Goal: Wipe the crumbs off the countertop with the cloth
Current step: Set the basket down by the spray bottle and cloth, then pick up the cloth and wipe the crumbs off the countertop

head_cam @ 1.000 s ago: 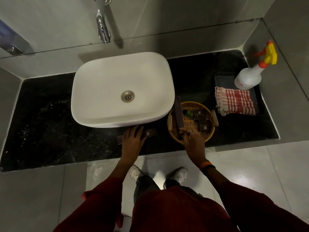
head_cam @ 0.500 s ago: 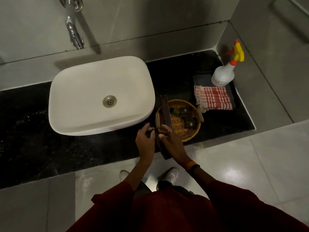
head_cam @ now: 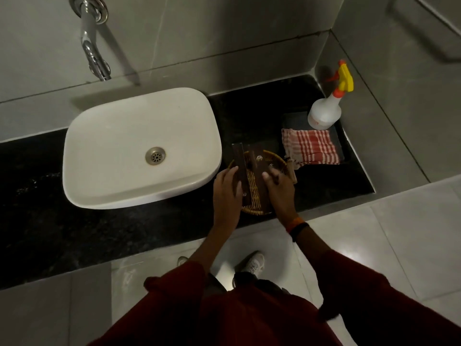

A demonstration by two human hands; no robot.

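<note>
The red-and-white checked cloth (head_cam: 310,146) lies folded on a dark tray (head_cam: 290,121) at the right end of the black countertop (head_cam: 99,228), untouched. Pale crumbs (head_cam: 37,182) speckle the counter left of the sink. Both my hands are over a round wicker basket (head_cam: 253,211) just right of the sink. My left hand (head_cam: 227,189) grips a long dark brown box (head_cam: 238,158) at the basket's left side. My right hand (head_cam: 279,189) holds a flat brown packet (head_cam: 257,162) down in the basket. The cloth is a hand's width beyond my right hand.
A white vessel sink (head_cam: 139,146) sits on the counter under a chrome wall tap (head_cam: 94,48). A white spray bottle (head_cam: 324,113) with a yellow-orange trigger stands on the tray behind the cloth. Grey tiled walls close in the back and right.
My left hand left the counter in front of the sink and moved right to the basket. The brown packet went from the counter into the basket, and both hands now rest over it.
</note>
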